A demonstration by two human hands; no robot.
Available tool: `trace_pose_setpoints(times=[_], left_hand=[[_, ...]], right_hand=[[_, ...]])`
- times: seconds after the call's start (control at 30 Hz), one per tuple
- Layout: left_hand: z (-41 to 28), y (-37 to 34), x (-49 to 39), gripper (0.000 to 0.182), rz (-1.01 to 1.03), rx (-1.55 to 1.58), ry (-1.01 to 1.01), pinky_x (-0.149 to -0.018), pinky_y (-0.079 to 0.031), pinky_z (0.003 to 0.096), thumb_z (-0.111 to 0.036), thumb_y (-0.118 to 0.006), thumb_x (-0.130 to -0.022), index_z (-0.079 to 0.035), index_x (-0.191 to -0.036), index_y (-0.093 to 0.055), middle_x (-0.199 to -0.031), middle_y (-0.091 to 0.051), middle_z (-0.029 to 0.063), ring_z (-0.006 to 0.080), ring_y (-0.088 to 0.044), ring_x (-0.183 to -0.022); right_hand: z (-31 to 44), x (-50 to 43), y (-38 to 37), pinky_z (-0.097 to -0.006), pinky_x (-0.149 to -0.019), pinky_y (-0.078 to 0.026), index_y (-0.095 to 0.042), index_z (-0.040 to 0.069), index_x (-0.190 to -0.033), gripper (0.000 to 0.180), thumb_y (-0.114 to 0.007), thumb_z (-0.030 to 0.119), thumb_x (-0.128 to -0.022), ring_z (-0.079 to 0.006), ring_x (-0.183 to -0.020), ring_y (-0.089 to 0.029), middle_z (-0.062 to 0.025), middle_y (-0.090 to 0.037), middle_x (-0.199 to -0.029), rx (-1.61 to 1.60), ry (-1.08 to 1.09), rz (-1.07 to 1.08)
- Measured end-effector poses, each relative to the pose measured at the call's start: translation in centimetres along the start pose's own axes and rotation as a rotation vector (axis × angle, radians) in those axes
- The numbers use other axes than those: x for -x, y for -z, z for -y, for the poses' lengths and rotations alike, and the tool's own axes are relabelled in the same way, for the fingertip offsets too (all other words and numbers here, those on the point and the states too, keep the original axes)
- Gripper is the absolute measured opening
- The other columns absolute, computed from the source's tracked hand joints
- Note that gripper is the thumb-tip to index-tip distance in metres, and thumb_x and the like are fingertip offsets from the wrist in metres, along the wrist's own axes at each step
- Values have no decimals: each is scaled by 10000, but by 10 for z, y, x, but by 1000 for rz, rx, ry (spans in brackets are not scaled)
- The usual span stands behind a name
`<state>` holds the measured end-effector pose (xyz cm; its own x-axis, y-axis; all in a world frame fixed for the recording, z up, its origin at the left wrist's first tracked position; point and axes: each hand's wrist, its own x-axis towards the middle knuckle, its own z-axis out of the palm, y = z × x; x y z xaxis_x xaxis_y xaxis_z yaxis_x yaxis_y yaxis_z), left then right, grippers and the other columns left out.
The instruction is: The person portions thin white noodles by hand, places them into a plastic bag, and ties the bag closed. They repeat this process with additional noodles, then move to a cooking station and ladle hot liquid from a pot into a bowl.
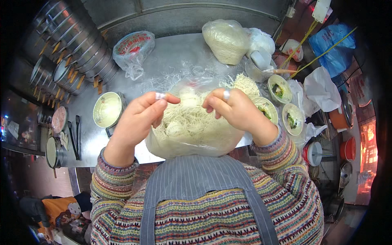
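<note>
A large clear plastic bag (pixel 196 144) of thin pale noodles (pixel 183 122) lies open at the table's front edge, against my apron. Above its left side is my left hand (pixel 144 114), index finger extended and thumb beside it. My right hand (pixel 231 105) is over the bag's right side, fingers curled. Both hands have a white wrap on a finger. Whether either one pinches the bag's thin film or some noodles cannot be made out. Past the right hand sits a heap of flatter noodles (pixel 245 85). Loose noodle strands (pixel 171 76) are scattered behind the bag.
An empty bowl (pixel 107 109) stands on a scale at left, near black tongs (pixel 78 137) and stacked steel steamers (pixel 82 46). Several bowls with greens, one bowl (pixel 279 88) among them, stand right. Behind are a full noodle bag (pixel 226 41) and a bagged tub (pixel 133 46). A person (pixel 58 211) is lower left.
</note>
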<state>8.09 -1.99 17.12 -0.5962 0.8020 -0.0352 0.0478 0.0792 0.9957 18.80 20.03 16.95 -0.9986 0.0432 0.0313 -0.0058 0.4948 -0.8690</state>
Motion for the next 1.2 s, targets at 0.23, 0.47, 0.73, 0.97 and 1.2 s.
trace_pose_setpoints(times=[0.23,0.47,0.73,0.97,1.2], left_hand=[[5,27,-3,407,165,120,-24,-667,-452,221,59,-408,-778,35,-1135,-601,-780,-538,50,94,-513,-677],[14,34,-25,334,54,-92,-37,-695,-481,249,-69,-642,-763,-32,-1094,-647,-954,-639,81,115,-565,-728],[39,-31,-41,274,106,-506,-324,-763,-464,324,-193,-759,-708,-48,-930,-688,-883,-660,126,231,-621,-823],[56,-65,-30,183,80,-90,127,-682,-473,308,-184,-670,-821,-8,-873,-667,-788,-662,74,133,-594,-749],[56,-55,-31,175,201,-386,-28,-631,-462,343,-164,-590,-866,-3,-818,-640,-733,-623,139,236,-584,-661]], right_hand=[[-5,42,48,-316,-728,-481,-556,10,-1117,321,-494,43,-804,-210,-798,-610,-115,-621,-906,247,-81,165],[-19,47,58,-332,-779,-471,-522,78,-1234,534,-502,-51,-716,-274,-885,-609,-142,-615,-1034,525,33,148],[-26,3,1,-343,-717,-458,-570,82,-1178,486,-625,138,-698,-223,-801,-615,-97,-636,-1082,808,547,-114],[-32,-24,-23,-337,-786,-449,-520,92,-1234,551,-635,139,-697,-238,-958,-606,-136,-532,-1263,666,467,102],[-64,-39,-39,-384,-984,-396,-493,91,-1242,579,-615,20,-680,-332,-1200,-460,-173,-451,-1333,59,476,339]])
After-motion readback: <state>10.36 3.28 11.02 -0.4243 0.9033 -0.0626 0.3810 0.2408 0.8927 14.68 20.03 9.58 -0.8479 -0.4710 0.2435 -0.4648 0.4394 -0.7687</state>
